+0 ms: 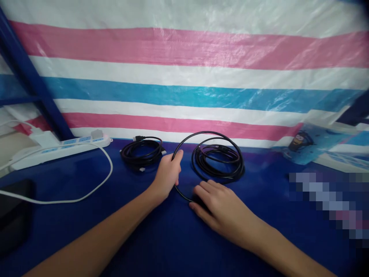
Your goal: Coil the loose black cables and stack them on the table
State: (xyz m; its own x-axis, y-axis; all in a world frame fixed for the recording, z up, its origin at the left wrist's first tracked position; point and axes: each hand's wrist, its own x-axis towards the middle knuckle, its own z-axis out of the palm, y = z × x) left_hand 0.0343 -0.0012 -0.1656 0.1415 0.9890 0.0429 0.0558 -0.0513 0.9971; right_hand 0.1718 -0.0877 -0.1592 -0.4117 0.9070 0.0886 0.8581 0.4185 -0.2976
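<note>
A loop of black cable (pixel 215 133) arches up from the blue tabletop. My left hand (pixel 168 173) is wrapped round one side of this loop, thumb on top. From there the cable curves down to my right hand (pixel 215 204), whose curled fingers and thumb close on it low over the table; the part under the palm is hidden in dark shadow. Just beyond the right hand lies the cable's coiled part (pixel 240 173). A second coiled black cable (pixel 125 156) lies to the left of my left hand, with USB plugs showing at its edges.
At the left, a white power strip (pixel 83 143) holds a white charger (pixel 44 137), and a white cord (pixel 111 169) loops across the table. A dark flat object (pixel 17 215) lies near the left edge. A blue cartoon-printed pouch (pixel 311 142) stands at the right. Striped plastic sheeting (pixel 184 96) hangs behind.
</note>
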